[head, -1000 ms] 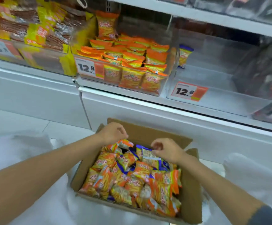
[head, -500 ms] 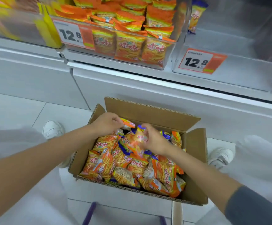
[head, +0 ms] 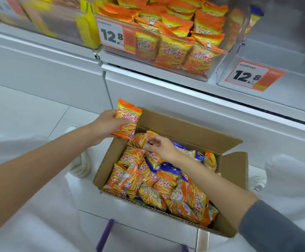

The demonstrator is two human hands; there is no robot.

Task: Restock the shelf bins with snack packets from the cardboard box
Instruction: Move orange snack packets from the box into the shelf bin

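The left hand grips an orange snack packet upright, just above the far left corner of the cardboard box; inside the box the right hand pinches another orange packet atop the heap, below the clear shelf bin

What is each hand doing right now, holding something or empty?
Left hand: grips an orange snack packet, raised over the cardboard box at its left edge.
Right hand: pinches a second orange packet lying in the box.

White shelf — clear bins side by side, orange packets inside.
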